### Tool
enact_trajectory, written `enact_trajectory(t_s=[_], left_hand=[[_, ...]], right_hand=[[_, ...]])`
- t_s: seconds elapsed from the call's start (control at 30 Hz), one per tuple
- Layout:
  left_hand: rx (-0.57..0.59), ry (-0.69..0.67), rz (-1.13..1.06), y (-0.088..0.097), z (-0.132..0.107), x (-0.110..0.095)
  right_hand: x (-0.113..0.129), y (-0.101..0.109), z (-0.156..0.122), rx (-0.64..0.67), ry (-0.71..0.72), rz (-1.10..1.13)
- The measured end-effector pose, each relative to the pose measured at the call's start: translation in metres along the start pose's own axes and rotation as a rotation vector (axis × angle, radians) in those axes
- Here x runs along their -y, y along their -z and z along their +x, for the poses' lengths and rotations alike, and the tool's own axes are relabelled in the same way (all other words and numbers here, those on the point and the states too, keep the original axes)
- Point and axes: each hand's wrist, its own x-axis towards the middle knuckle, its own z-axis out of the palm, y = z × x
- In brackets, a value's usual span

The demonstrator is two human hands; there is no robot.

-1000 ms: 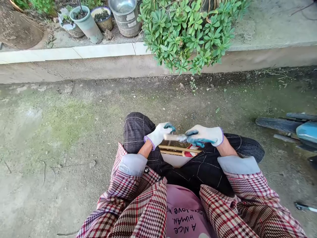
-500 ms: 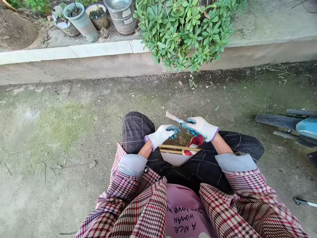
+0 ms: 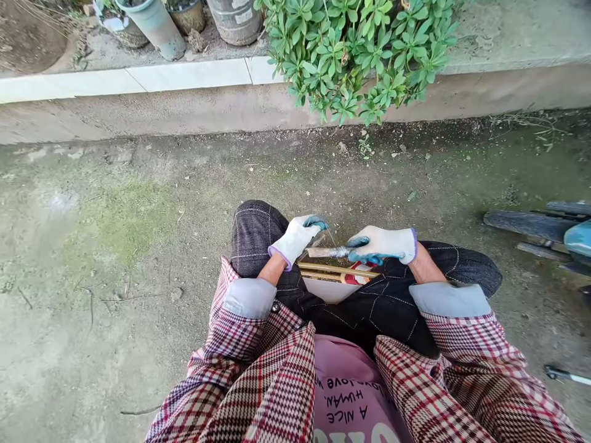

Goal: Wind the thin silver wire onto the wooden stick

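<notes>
Both my hands wear white gloves with teal fingertips and hover above my knees. My right hand [image 3: 385, 245] is closed around one end of a short stick wrapped in silvery wire [image 3: 329, 251], held level and pointing left. My left hand [image 3: 297, 237] is closed in a pinch just above the stick's left end, and a thin wire strand [image 3: 331, 235] runs from its fingertips toward the stick. Below the hands, between my legs, lie pale bamboo sticks [image 3: 335, 271] and a red object [image 3: 357, 275], partly hidden.
A concrete curb [image 3: 184, 107] crosses ahead, with a leafy green plant [image 3: 355, 49] spilling over it and pots [image 3: 152, 21] behind. Mossy concrete ground [image 3: 106, 221] spreads to the left. A blue vehicle part [image 3: 554, 231] sits at the right, and a tool handle [image 3: 566, 374] lies lower right.
My right hand has lowered the wrapped stick from a raised, tilted pose back to level. My left hand has come up to pinch at its left end. The view tipped slightly downward.
</notes>
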Motion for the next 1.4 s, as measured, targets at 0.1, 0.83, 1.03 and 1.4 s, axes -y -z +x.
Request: enact_trajectory(t_s=[0.1, 0.83, 1.03, 1.4], left_hand=[[0.029, -0.002, 0.073, -0.003, -0.004, -0.001], [0.134, 0.076, 0.139, -0.012, -0.007, -0.002], [0.124, 0.079, 0.286, -0.008, -0.012, -0.009], [0.035, -0.222, 0.553, -0.015, -0.023, -0.008]], right_hand=[[-0.003, -0.003, 0.011, -0.024, -0.115, -0.268], [0.001, 0.003, -0.002, -0.095, -0.051, 0.314], [0.0, 0.0, 0.003, 0.037, -0.09, -0.208], [-0.005, 0.006, 0.019, -0.444, -0.247, -0.58]])
